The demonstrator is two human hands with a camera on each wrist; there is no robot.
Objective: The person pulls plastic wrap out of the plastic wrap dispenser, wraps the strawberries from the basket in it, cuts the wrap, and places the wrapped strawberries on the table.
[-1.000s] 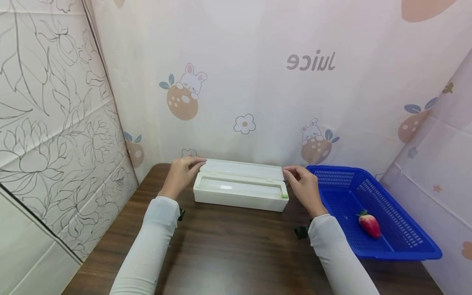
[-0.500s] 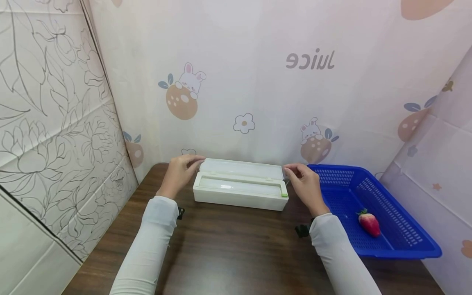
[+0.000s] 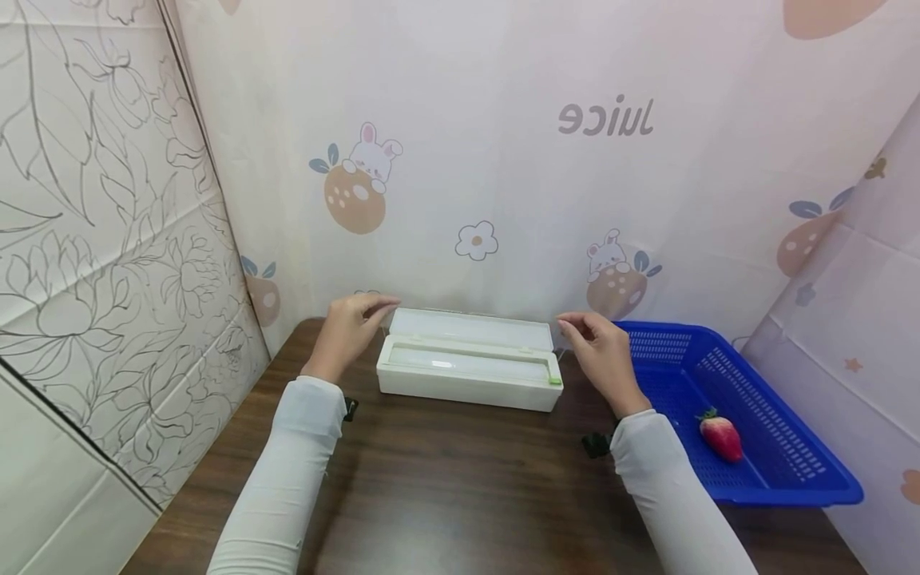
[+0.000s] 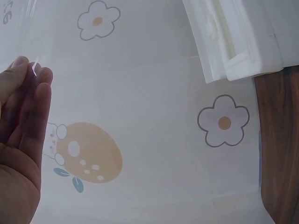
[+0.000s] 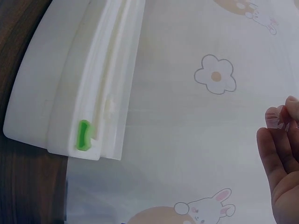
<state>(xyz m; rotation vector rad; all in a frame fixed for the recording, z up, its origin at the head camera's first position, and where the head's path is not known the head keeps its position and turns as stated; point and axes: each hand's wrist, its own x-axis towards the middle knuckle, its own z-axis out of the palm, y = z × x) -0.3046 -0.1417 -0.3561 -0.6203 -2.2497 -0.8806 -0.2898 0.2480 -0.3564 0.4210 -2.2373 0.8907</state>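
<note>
A long white cling film dispenser (image 3: pixel 460 389) lies on the table with its lid (image 3: pixel 470 329) tipped back. A green cutter slide (image 5: pixel 84 135) sits at the right end of its slot. My left hand (image 3: pixel 345 334) is beyond the lid's left corner, thumb and fingertips pinching clear cling film (image 4: pixel 35 69). At the other corner my right hand (image 3: pixel 601 351) pinches another part of the cling film (image 5: pixel 275 119) between thumb and fingers. Both hands are higher than the dispenser body. The film between them is transparent and hardly shows in the head view.
A blue plastic basket (image 3: pixel 805 497) stands on the right of the brown wooden table (image 3: pixel 460 495), holding a red strawberry (image 3: pixel 721 439). Right behind the dispenser hangs a patterned curtain (image 3: pixel 503 176). A floral panel (image 3: pixel 108 239) borders the left side.
Both hands have risen a little from the lid's corners, and the right has shifted slightly outward. The dispenser has stayed in place.
</note>
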